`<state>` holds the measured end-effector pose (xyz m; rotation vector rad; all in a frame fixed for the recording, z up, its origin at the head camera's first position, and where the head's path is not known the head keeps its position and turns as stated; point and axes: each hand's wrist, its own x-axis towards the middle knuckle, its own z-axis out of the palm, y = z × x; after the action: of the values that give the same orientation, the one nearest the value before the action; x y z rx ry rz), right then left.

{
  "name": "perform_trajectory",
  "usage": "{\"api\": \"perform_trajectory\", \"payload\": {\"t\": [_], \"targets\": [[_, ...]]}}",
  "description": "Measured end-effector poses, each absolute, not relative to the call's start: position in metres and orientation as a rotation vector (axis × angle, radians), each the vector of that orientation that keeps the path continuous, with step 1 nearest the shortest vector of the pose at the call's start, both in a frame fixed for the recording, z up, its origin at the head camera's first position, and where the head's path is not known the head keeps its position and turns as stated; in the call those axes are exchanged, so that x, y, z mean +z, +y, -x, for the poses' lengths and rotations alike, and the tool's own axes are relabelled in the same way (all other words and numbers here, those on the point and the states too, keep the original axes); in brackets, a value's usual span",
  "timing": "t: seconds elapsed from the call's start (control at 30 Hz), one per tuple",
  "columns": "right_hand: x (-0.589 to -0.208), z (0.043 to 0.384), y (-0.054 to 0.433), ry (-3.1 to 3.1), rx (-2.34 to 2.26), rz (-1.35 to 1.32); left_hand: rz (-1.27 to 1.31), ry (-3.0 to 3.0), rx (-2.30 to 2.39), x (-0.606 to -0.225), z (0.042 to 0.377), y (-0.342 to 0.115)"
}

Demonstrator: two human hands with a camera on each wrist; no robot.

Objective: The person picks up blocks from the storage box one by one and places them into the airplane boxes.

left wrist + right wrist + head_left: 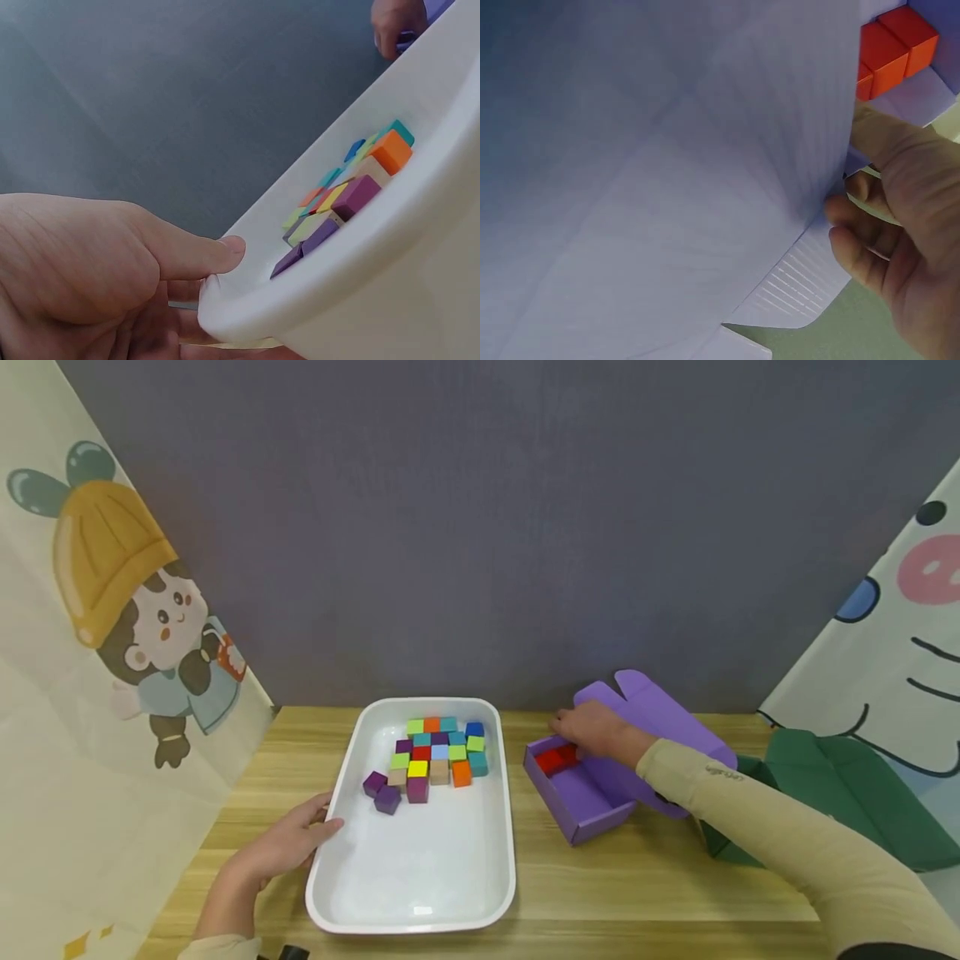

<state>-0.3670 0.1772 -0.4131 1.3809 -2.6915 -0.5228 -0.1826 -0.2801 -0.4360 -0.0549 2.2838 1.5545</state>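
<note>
My left hand [288, 839] grips the left rim of a white tray [412, 893], thumb over the edge and fingers beneath, as the left wrist view shows. Inside the tray lie several small coloured cubes [438, 752], mostly packed in rows, with two purple ones apart at the lower left. At the far end of an open purple box [551, 797], my right hand [600, 729] holds the box edge beside the raised lid [660, 727]. Red cubes [889, 52] sit in the box's far end. The lid partly hides the hand in the right wrist view.
An open green box [832, 785] stands right of the purple one, partly behind my right forearm. All rest on a wooden table [600, 893]. A grey wall panel [480, 543] rises behind, with printed cloths [45, 710] at the sides.
</note>
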Motion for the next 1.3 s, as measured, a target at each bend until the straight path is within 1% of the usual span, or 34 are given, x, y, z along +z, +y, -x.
{"api": "perform_trajectory", "payload": {"t": [0.27, 0.5, 0.63, 0.93, 1.1, 1.3], "targets": [[-0.412, 0.368, 0.18, -2.695, -0.472, -1.395, 0.043, 2.278, 1.565, -0.437, 0.181, -0.281], [-0.389, 0.357, 0.181, -2.712, -0.304, -1.329, -0.064, 2.254, 1.586, -0.438, 0.184, -0.283], [-0.374, 0.351, 0.175, -2.679, -0.142, -1.323, -0.057, 2.242, 1.585, -0.439, 0.183, -0.284], [-0.339, 0.336, 0.134, -2.708, 0.12, -1.336, -0.034, 2.297, 1.568, -0.434, 0.183, -0.288], [-0.326, 0.328, 0.109, -2.703, 0.146, -1.36, -0.016, 2.295, 1.552, -0.435, 0.184, -0.287], [-0.311, 0.322, 0.08, -2.75, 0.191, -1.306, 0.003, 2.258, 1.568, -0.439, 0.185, -0.283]]}}
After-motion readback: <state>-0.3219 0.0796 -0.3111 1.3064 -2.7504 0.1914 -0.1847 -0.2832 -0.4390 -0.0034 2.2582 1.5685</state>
